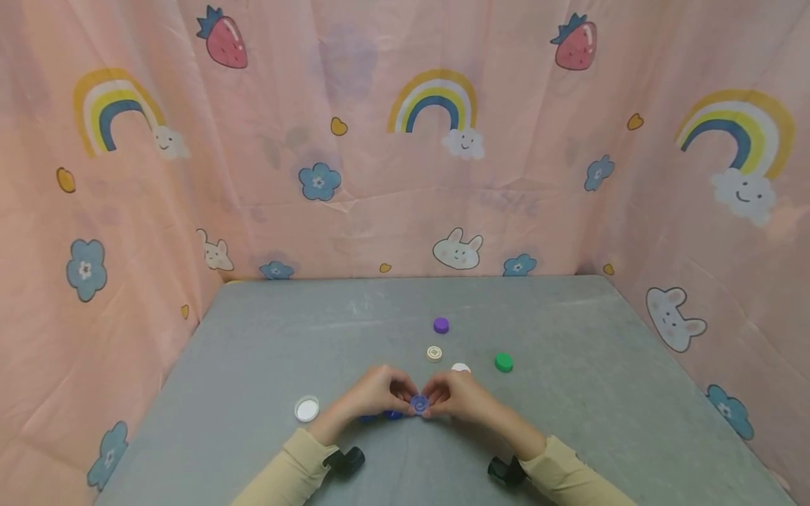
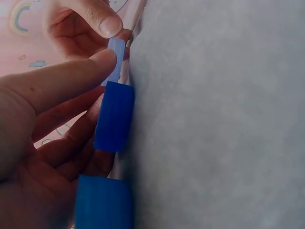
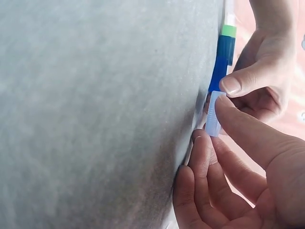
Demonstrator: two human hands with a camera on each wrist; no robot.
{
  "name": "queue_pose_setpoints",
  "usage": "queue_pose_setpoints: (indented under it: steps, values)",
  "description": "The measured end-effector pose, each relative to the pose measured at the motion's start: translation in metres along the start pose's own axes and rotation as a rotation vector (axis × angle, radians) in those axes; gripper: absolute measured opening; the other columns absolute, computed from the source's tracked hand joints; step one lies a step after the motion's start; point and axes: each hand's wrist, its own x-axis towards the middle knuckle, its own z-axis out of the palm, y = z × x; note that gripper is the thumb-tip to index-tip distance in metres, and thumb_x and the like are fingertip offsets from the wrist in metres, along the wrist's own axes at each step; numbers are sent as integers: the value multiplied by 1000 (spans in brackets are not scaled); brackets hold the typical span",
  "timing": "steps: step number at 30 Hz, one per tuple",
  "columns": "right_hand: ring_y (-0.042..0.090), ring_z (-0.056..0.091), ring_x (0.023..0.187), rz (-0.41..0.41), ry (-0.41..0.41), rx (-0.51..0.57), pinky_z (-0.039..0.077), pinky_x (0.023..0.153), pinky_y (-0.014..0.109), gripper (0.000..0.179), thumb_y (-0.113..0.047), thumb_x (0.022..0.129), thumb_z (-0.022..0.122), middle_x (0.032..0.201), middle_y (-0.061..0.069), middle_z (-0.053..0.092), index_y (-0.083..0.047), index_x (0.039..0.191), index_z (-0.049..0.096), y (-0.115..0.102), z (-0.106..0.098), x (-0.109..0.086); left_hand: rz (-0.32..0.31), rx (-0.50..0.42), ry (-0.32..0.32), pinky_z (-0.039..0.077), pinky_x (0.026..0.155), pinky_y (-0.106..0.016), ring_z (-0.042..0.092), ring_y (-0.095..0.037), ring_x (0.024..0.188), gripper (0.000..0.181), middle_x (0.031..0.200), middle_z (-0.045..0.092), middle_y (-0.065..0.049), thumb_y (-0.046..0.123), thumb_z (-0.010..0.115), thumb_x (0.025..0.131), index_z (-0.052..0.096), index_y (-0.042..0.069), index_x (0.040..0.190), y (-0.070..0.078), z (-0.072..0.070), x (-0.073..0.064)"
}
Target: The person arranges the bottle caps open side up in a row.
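Note:
A pale blue, translucent bottle cap [image 1: 420, 404] with a spiral mark on its top is between the two hands at the table's front. My left hand [image 1: 378, 392] pinches its left edge, thumb on the near side. On the right edge, my right hand [image 1: 463, 395] grips it with thumb and fingers. In the left wrist view the cap's ribbed side shows. A dark blue cap [image 2: 116, 117] sits close by the left fingers, and a lighter blue cap [image 2: 105, 202] lies nearer that camera. Both are partly hidden by the left hand in the head view.
On the grey table [image 1: 569, 422] lie a purple cap [image 1: 441, 325], a cream cap [image 1: 434, 353], a green cap [image 1: 503, 362] and a white cap [image 1: 461, 367], partly behind the right hand. Another white cap [image 1: 306, 409] lies left of the left hand. Pink patterned curtain [image 1: 367, 232] surrounds the table.

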Motion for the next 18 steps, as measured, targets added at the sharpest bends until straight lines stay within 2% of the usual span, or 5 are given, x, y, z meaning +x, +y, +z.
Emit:
queue_pose_setpoints:
  steps: [8,18]
  values:
    - [5,59,63,-14,4,-26,46,53,18,26,-19,66,77,71,1,65,-6,86,66,1,2,-1,4,18,-7,48,58,-17,58,1,61,19,70,66,5,15,77,65,70,11,83,-1,1,0]
    - [6,59,62,-22,-1,-28,46,52,18,26,-15,65,77,71,2,66,-5,86,66,-1,0,-1,-22,11,-5,48,57,-17,57,0,61,20,68,65,4,14,78,64,70,11,81,1,1,1]
